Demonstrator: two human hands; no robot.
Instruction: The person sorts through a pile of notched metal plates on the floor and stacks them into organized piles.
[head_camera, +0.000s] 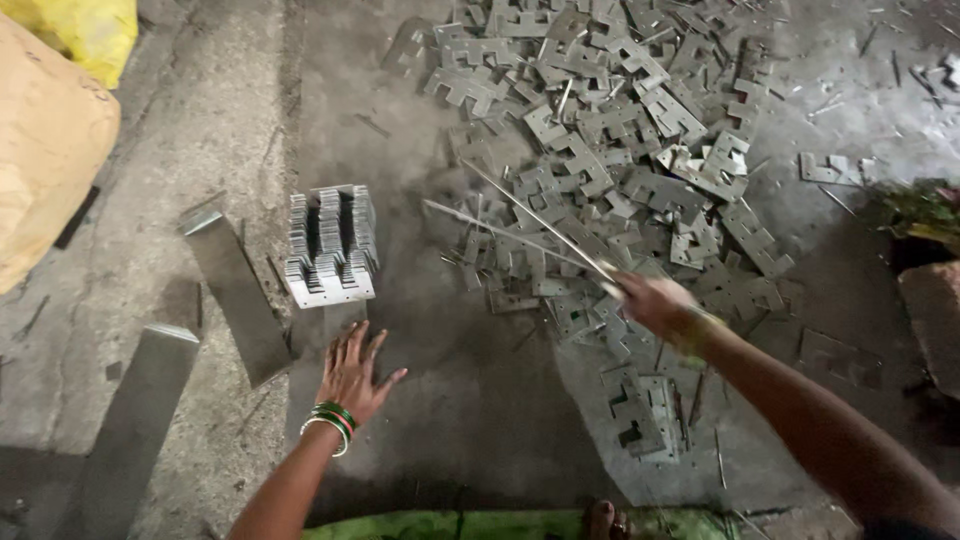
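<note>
Rods (530, 228): two thin metal ones, pinched at their near ends in the right hand (652, 303), fanning up and left over the plates. Motion blur on the hand; fingers curled shut round the rod ends, exact finger placement not readable.

Head view, looking down at a grey concrete floor (470, 400).

Plates (610, 150): a big loose heap of flat notched metal stampings, spread across the upper middle and right of the floor, lying at all angles and overlapping. More of them lie close under the right forearm, near the bottom.

Stack (331, 245): a neat block of the same stampings set on edge in rows, standing left of the heap and apart from it.

Left hand (352, 378): fingers spread, palm down, on or just above the floor near the stack, below it. Holds nothing. Green and white bangles (332, 420) on the wrist.

Strips (235, 290): two long flat metal ones lie on the floor left of the stack, one angled near it, the other lower left.

Sack (45, 150): tan, bulging, at the left edge; a yellow bag (95, 35) behind it in the top corner.

Green cloth (450, 525) along the bottom edge, a toe showing beside it.

Right edge: some green leafy stuff (920, 210) and a brownish block (935, 310), well apart from both hands.
</note>
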